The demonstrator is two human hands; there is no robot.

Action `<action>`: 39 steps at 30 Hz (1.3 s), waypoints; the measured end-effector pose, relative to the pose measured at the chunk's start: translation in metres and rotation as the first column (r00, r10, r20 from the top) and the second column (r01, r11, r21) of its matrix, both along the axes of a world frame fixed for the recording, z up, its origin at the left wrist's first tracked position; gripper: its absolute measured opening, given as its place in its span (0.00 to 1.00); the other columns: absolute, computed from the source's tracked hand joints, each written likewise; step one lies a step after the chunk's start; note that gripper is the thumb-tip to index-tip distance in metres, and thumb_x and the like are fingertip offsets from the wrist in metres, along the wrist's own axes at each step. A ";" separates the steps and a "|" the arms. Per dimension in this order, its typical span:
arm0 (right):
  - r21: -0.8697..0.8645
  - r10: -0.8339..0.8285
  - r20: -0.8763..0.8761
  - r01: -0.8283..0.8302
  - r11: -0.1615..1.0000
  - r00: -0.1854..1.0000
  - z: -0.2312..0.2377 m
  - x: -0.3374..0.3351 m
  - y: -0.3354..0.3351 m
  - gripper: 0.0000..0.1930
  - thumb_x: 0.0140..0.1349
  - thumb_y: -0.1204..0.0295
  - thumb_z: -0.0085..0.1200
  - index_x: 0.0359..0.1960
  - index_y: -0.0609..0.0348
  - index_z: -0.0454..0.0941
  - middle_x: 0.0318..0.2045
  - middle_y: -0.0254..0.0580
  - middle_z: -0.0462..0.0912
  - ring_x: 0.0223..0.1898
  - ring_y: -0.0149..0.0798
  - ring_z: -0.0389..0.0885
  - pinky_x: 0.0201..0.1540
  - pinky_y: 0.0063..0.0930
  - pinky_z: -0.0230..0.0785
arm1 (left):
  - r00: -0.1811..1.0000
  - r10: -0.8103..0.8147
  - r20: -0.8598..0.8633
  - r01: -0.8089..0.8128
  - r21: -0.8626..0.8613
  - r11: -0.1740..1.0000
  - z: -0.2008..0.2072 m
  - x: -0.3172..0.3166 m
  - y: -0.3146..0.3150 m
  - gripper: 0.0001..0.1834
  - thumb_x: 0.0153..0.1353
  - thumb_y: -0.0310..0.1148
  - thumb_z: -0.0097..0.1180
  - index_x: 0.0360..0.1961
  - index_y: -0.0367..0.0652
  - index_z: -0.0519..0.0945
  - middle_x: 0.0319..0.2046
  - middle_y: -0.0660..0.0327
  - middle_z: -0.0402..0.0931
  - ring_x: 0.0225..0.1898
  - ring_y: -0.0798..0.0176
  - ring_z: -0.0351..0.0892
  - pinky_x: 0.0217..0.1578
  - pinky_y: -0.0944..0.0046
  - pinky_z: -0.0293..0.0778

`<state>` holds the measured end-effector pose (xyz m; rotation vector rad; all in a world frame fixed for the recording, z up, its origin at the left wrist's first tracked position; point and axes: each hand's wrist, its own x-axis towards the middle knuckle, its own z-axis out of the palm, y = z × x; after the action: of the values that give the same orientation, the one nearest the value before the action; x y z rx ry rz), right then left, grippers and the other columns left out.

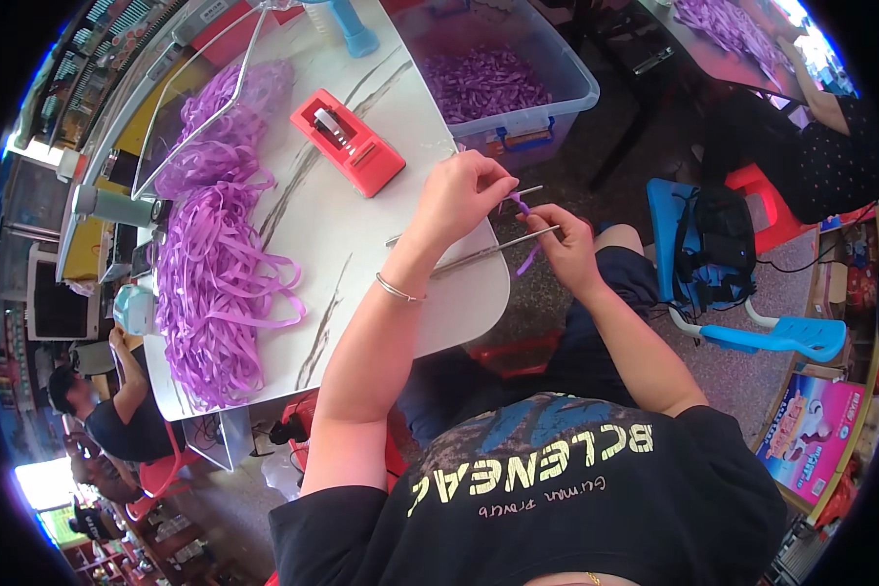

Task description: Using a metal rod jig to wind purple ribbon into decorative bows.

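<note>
My left hand is closed in a pinch, bent at the wrist over the table's near right corner. Between its fingertips and those of my right hand runs a narrow purple ribbon, its loose tail hanging below. The right hand is closed too, its fingers at the end of a thin metal rod. A second thin rod passes behind the left fingers. Both rods stick out past the edge of the white marbled table. Whether the ribbon is knotted cannot be seen.
Purple ribbons lie heaped along the table's left side, partly under a wire frame. A red tape dispenser sits mid-table. Beyond the right edge stands a clear bin of purple ribbon pieces. A blue chair and other people are nearby.
</note>
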<state>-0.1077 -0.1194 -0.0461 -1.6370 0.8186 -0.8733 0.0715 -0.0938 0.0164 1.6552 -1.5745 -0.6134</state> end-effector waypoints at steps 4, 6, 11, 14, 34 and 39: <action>0.036 0.017 -0.018 -0.017 0.999 1.000 0.002 0.000 0.002 0.08 0.60 0.70 0.52 0.35 0.60 0.80 0.21 0.32 0.78 0.25 0.21 0.71 0.29 0.19 0.63 | 0.999 -0.026 0.037 0.027 -0.015 1.000 -0.003 0.001 0.000 0.09 0.48 0.34 0.61 0.24 0.39 0.82 0.22 0.57 0.74 0.26 0.58 0.75 0.30 0.61 0.70; 0.019 0.040 -0.051 -0.039 0.999 0.998 0.006 0.000 0.003 0.08 0.60 0.69 0.52 0.36 0.60 0.80 0.22 0.32 0.79 0.24 0.21 0.71 0.29 0.19 0.63 | 0.995 -0.037 0.091 0.038 -0.007 0.999 -0.005 0.002 0.001 0.10 0.48 0.36 0.62 0.22 0.39 0.82 0.22 0.57 0.73 0.28 0.57 0.73 0.31 0.60 0.69; 0.139 0.084 0.058 -0.091 0.986 0.995 -0.011 -0.009 0.009 0.09 0.62 0.70 0.50 0.37 0.62 0.79 0.26 0.33 0.81 0.28 0.22 0.74 0.32 0.18 0.65 | 0.994 -0.056 0.097 0.054 0.015 0.998 -0.005 0.002 0.000 0.11 0.47 0.37 0.62 0.20 0.40 0.82 0.22 0.57 0.72 0.29 0.57 0.73 0.31 0.60 0.68; 0.238 0.101 0.063 -0.113 0.965 0.993 0.002 -0.021 0.022 0.09 0.63 0.71 0.49 0.37 0.65 0.78 0.28 0.35 0.81 0.32 0.24 0.77 0.36 0.17 0.66 | 0.993 -0.061 0.103 0.060 0.007 0.998 -0.006 0.003 -0.001 0.11 0.47 0.38 0.62 0.20 0.40 0.82 0.23 0.57 0.73 0.29 0.57 0.73 0.31 0.59 0.68; 0.087 0.338 -0.201 -0.327 0.941 0.919 0.033 -0.156 0.149 0.04 0.52 0.75 0.58 0.29 0.55 0.83 0.24 0.34 0.76 0.30 0.30 0.74 0.34 0.21 0.66 | 0.979 -0.160 0.124 0.151 0.077 0.986 -0.008 0.007 -0.003 0.12 0.55 0.34 0.58 0.27 0.32 0.79 0.23 0.61 0.73 0.26 0.69 0.70 0.28 0.67 0.66; 0.083 0.469 -0.161 -0.462 0.883 0.868 0.032 -0.169 0.153 0.05 0.51 0.76 0.58 0.31 0.57 0.83 0.27 0.36 0.80 0.32 0.30 0.75 0.35 0.22 0.68 | 0.980 -0.146 0.138 0.136 0.079 0.988 -0.010 0.007 -0.003 0.12 0.56 0.34 0.57 0.28 0.32 0.79 0.24 0.62 0.73 0.27 0.69 0.70 0.29 0.67 0.66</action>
<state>-0.2769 0.0338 -0.0141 -1.7885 0.5152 -0.3687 0.0790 -0.0969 0.0060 1.6799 -1.8049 -0.6404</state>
